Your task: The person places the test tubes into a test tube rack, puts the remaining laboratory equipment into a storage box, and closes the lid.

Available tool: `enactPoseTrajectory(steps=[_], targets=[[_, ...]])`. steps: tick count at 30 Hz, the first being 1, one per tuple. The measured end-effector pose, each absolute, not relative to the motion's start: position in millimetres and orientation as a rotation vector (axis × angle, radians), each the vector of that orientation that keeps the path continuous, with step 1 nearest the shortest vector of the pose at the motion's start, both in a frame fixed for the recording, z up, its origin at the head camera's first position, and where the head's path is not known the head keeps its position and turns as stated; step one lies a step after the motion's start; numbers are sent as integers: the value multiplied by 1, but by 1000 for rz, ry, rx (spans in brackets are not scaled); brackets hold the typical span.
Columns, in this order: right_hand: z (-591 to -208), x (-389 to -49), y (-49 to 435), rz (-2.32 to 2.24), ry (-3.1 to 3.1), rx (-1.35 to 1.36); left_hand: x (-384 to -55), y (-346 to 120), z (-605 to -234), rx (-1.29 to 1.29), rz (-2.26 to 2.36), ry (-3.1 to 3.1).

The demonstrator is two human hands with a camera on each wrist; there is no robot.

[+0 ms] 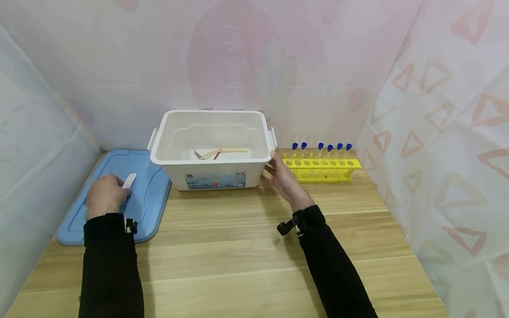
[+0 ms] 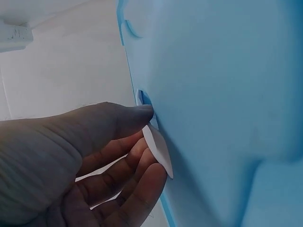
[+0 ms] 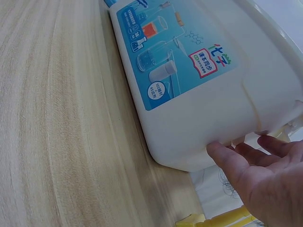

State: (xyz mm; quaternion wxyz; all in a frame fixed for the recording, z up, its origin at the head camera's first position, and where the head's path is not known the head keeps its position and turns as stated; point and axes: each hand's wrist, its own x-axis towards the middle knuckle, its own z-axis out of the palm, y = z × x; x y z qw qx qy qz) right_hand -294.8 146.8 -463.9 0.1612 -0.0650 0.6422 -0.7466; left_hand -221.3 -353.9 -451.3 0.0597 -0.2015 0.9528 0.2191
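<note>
My left hand (image 1: 105,194) is over the blue lid (image 1: 149,207), which lies on the table at the left. Between thumb and fingers it pinches a slim white piece with a rounded end (image 1: 129,180); in the left wrist view this white piece (image 2: 158,149) is close to the lid's surface. My right hand (image 1: 287,182) touches the right end of the white plastic box (image 1: 214,170), fingers extended. Inside the box lie a pale yellow tube (image 1: 234,151), a small red item (image 1: 217,154) and a metal-tipped item (image 1: 196,154).
Right of the box stands a yellow rack (image 1: 318,164) holding several blue-capped test tubes (image 1: 320,146). The wooden table (image 1: 238,251) stretches in front. Printed cloth walls (image 1: 338,57) enclose the back and both sides.
</note>
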Motion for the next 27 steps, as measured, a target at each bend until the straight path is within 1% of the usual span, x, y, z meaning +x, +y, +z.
enactPoseTrajectory(steps=[12, 27], targets=[[-464, -295, 146, -2130, 1836, -169, -215, -358, -445, -599, 697, 2965], [-462, -294, 146, -2126, 1842, -158, -212, -353, -420, -635, 768, 3146]])
